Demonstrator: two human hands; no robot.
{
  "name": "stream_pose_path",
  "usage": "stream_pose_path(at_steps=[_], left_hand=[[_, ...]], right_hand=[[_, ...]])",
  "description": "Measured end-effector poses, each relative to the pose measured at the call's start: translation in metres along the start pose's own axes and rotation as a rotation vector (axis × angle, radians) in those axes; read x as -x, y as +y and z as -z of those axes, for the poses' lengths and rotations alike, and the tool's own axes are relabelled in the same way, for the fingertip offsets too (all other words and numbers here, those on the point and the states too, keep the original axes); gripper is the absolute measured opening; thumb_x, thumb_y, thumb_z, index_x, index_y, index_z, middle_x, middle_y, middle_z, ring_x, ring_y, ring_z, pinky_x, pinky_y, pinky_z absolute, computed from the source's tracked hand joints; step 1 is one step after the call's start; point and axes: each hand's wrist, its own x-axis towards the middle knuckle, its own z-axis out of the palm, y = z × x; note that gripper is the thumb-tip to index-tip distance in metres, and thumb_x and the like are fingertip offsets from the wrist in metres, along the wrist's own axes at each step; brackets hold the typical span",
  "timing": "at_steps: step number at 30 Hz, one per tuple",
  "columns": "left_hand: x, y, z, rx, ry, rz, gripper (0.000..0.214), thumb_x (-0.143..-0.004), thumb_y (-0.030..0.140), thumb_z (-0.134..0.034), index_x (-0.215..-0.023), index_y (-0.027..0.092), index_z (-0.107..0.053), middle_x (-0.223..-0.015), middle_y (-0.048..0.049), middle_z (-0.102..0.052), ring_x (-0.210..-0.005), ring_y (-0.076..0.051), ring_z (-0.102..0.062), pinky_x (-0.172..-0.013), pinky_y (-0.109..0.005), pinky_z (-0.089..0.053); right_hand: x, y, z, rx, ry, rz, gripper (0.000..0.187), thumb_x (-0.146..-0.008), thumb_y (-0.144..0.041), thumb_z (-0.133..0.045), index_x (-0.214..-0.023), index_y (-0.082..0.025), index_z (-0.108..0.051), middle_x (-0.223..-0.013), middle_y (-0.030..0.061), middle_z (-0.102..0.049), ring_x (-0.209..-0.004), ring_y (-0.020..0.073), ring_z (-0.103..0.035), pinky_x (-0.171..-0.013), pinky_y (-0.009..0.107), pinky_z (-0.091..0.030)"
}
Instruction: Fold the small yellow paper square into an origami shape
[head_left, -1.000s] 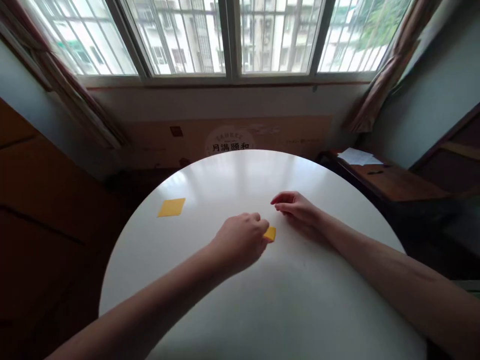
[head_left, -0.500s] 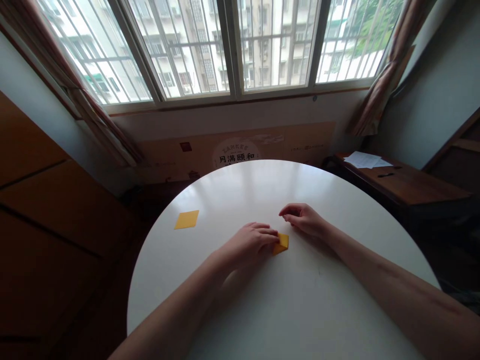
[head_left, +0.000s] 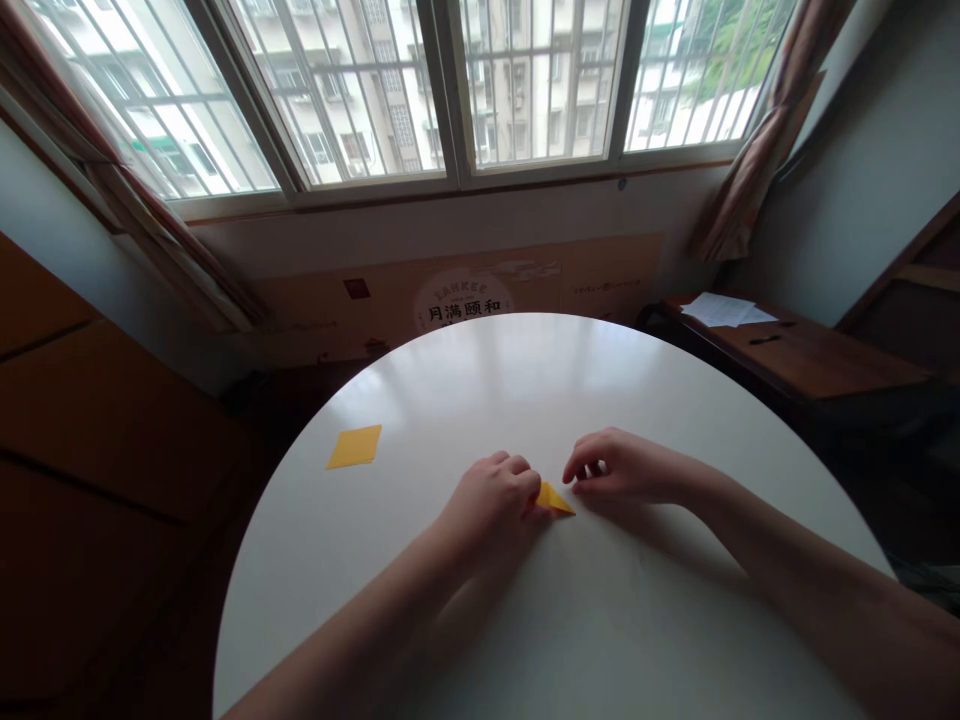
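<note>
A small piece of folded yellow paper [head_left: 556,499] is near the middle of the white round table [head_left: 570,620], with a pointed corner toward the right. My left hand [head_left: 501,494] grips its left part between curled fingers, which hide that side of the paper. Just right of the paper, my right hand [head_left: 606,462] hovers over the table with its fingers bent and a gap between thumb and fingers. Nothing shows in it. A flat square of yellow paper [head_left: 355,447] lies by the table's left edge, apart from both hands.
Beyond the table on the right stands a brown wooden desk [head_left: 817,355] with white sheets of paper [head_left: 726,310] on it. A barred window [head_left: 536,90] and a printed cardboard panel [head_left: 600,275] are behind the table. An orange-brown cabinet [head_left: 97,430] is at the left.
The folded paper has turned, so a pointed corner now faces right. My left hand's fingers have curled more around it. My right hand has lowered closer to the paper.
</note>
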Motion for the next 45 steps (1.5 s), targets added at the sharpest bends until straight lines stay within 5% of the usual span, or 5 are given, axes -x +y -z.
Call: stream_pose_path(at_steps=[7, 18, 24, 45], left_hand=[[0.009, 0.005, 0.012, 0.121, -0.089, -0.076, 0.018, -0.091, 0.015, -0.056, -0.085, 0.021, -0.071, -0.087, -0.0013, -0.072, -0.079, -0.018, -0.061, -0.074, -0.028, -0.047], [0.009, 0.005, 0.019, 0.17, -0.169, -0.072, 0.015, -0.093, 0.016, -0.055, -0.095, 0.022, -0.068, -0.094, -0.0022, -0.07, -0.089, -0.02, -0.06, -0.082, -0.032, -0.05], [0.012, 0.01, 0.017, 0.115, -0.215, -0.037, 0.032, -0.09, 0.021, -0.059, -0.121, 0.027, -0.062, -0.114, -0.0041, -0.065, -0.1, -0.026, -0.057, -0.092, -0.042, -0.049], [0.011, 0.012, 0.016, 0.13, -0.316, 0.012, 0.028, -0.09, 0.024, -0.057, -0.117, 0.028, -0.064, -0.112, -0.0053, -0.067, -0.098, -0.027, -0.058, -0.09, -0.043, -0.05]], right_hand=[[-0.003, -0.007, -0.003, 0.071, -0.046, 0.064, 0.012, -0.084, -0.027, -0.07, -0.093, -0.022, -0.077, -0.083, 0.0019, -0.071, -0.069, 0.0142, -0.062, -0.061, 0.023, -0.046], [-0.008, 0.001, -0.008, 0.062, -0.057, 0.087, 0.011, -0.086, -0.022, -0.069, -0.091, -0.023, -0.079, -0.085, 0.0024, -0.073, -0.074, 0.0157, -0.066, -0.066, 0.023, -0.049], [-0.008, 0.001, -0.008, 0.058, -0.076, 0.083, 0.012, -0.088, -0.022, -0.068, -0.091, -0.024, -0.079, -0.086, 0.0015, -0.073, -0.075, 0.0146, -0.067, -0.067, 0.022, -0.05], [-0.01, 0.0, -0.009, -0.002, -0.037, -0.025, 0.017, -0.081, -0.018, -0.07, -0.088, -0.026, -0.082, -0.081, 0.0015, -0.076, -0.074, 0.017, -0.068, -0.065, 0.022, -0.05]])
